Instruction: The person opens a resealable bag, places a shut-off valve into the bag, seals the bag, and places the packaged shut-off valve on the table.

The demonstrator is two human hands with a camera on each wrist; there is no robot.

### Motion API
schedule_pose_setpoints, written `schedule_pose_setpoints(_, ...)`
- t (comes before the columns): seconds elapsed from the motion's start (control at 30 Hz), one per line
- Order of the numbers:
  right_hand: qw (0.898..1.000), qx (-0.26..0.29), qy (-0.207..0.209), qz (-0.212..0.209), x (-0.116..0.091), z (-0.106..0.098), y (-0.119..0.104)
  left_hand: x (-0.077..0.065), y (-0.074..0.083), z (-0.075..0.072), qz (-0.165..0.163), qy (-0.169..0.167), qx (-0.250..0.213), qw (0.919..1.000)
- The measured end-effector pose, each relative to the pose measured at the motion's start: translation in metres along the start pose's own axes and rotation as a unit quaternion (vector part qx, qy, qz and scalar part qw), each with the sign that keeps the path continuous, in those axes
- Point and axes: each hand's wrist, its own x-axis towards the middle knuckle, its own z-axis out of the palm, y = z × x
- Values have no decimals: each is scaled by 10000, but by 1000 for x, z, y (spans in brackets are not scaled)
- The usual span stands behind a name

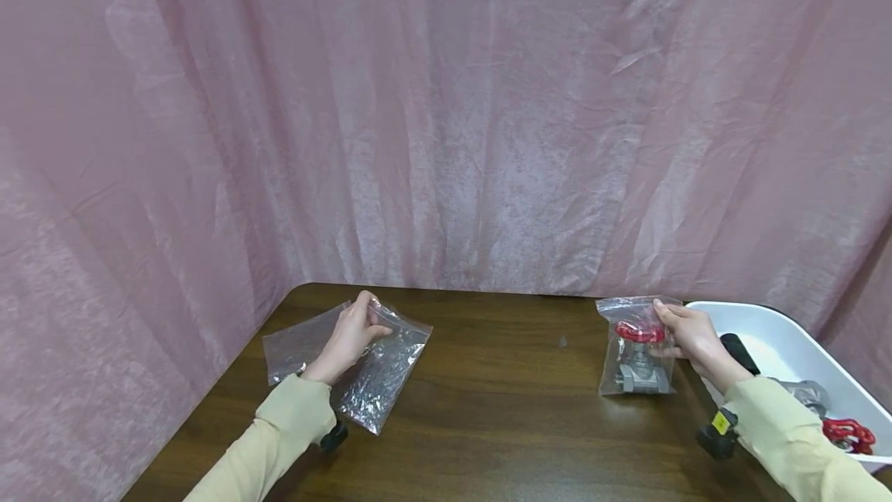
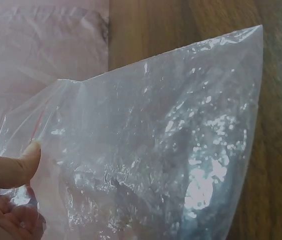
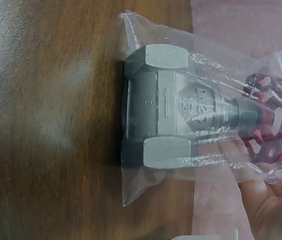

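Left hand [image 1: 351,335] pinches one clear bag [image 1: 390,378] over the table's [image 1: 502,440] left side; cannot tell whether adjoining film [image 1: 296,345] is a second. Right hand [image 1: 697,338] pinches one bagged valve [image 1: 641,376], one red handwheel [image 1: 639,332] uppermost, beside one white bin [image 1: 773,339].

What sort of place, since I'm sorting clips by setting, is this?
Probably a curtained-off indoor workstation, perhaps for packing hardware: pink curtains hang behind a wooden table, and a bagged valve with a red handwheel is in view.
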Motion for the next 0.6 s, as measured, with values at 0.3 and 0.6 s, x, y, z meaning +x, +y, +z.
schedule_pose_setpoints(0.3,9995,274,-30,175,4,2,-3,4,7,5,212,90,-123,9997)
schedule_pose_setpoints(0.6,9995,227,140,139,15,-1,4,7,17,13,142,60,-350,9993)
